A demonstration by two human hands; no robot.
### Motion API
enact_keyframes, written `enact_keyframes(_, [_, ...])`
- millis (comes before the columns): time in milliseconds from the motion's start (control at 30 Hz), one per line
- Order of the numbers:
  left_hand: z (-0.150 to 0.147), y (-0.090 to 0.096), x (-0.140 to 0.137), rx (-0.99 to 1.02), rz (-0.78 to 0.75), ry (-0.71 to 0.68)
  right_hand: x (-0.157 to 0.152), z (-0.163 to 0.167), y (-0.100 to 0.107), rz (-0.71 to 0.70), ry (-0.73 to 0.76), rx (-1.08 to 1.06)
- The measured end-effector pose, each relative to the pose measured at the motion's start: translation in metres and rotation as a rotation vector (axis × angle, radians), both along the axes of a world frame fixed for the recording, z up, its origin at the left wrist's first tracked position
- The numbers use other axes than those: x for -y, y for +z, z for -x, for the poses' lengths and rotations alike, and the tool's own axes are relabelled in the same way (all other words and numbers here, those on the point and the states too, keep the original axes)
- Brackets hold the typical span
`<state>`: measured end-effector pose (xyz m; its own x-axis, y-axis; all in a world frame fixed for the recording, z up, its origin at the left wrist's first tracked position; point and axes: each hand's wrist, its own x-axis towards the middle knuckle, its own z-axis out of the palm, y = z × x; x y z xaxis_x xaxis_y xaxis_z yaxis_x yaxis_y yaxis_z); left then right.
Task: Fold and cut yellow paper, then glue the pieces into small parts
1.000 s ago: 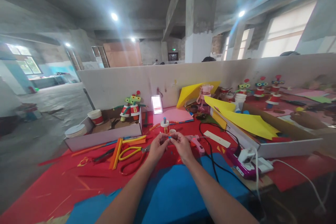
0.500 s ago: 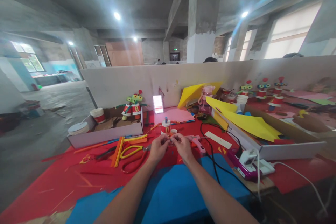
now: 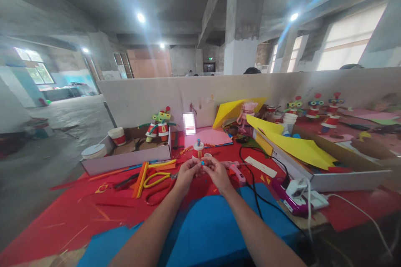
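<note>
Between the fingertips of my left hand [image 3: 189, 172] and my right hand [image 3: 216, 172] is a small blue piece [image 3: 202, 163], pinched from both sides; its kind is too small to make out. Just behind my fingers stands a white paper cup figure [image 3: 198, 149] with a red band, a blue coil on top and coiled orange arms. A second small cup [image 3: 207, 156] is partly hidden by my right hand. The pink glue gun [image 3: 236, 172] lies right of my right hand. Yellow-handled scissors [image 3: 156, 180] and red-handled pliers [image 3: 159, 200] lie left of my left hand.
A box [image 3: 131, 163] with finished cup robots [image 3: 162, 128] stands at left. On the right sit a box [image 3: 347, 180] under yellow paper [image 3: 291, 144], and a purple power strip [image 3: 294, 200] with cables. Blue paper [image 3: 200, 229] covers the near edge. A white partition [image 3: 150, 96] stands behind.
The fingertips have shifted slightly, and the blue piece now shows more plainly between them. Both hands stay in nearly the same place in front of the cup figure.
</note>
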<state>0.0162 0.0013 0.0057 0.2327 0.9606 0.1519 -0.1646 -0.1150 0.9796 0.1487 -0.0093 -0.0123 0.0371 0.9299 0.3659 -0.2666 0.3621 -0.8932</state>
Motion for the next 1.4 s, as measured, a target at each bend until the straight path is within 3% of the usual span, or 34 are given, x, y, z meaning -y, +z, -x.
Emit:
enact_keyframes(300, [0.002, 0.004, 0.003, 0.035, 0.138, -0.099, 0.001, 0.000, 0.000, 0.013, -0.012, 0.046])
enact_keyframes(533, [0.004, 0.003, -0.002, -0.017, 0.043, -0.045, 0.000, -0.004, 0.001, -0.043, -0.141, 0.098])
enact_keyframes(733, [0.005, 0.007, -0.001, -0.098, 0.025, -0.039, 0.009, -0.002, 0.007, -0.151, -0.226, 0.321])
enact_keyframes(933, [0.007, 0.005, -0.002, -0.171, -0.060, -0.014, 0.007, 0.000, 0.003, -0.256, -0.215, 0.383])
enact_keyframes(1033, [0.010, 0.005, -0.005, -0.185, -0.132, 0.061, 0.000, -0.001, -0.003, -0.120, -0.117, 0.188])
enact_keyframes(1133, [0.013, 0.007, -0.006, -0.316, -0.377, 0.139, -0.004, -0.002, -0.007, 0.166, 0.075, -0.050])
enact_keyframes(1200, [0.013, 0.008, -0.005, -0.410, -0.542, 0.145, -0.003, -0.002, -0.007, 0.274, 0.199, -0.137])
enact_keyframes(1400, [0.013, 0.009, -0.003, -0.497, -0.720, 0.146, 0.004, -0.004, 0.001, 0.302, 0.250, -0.196])
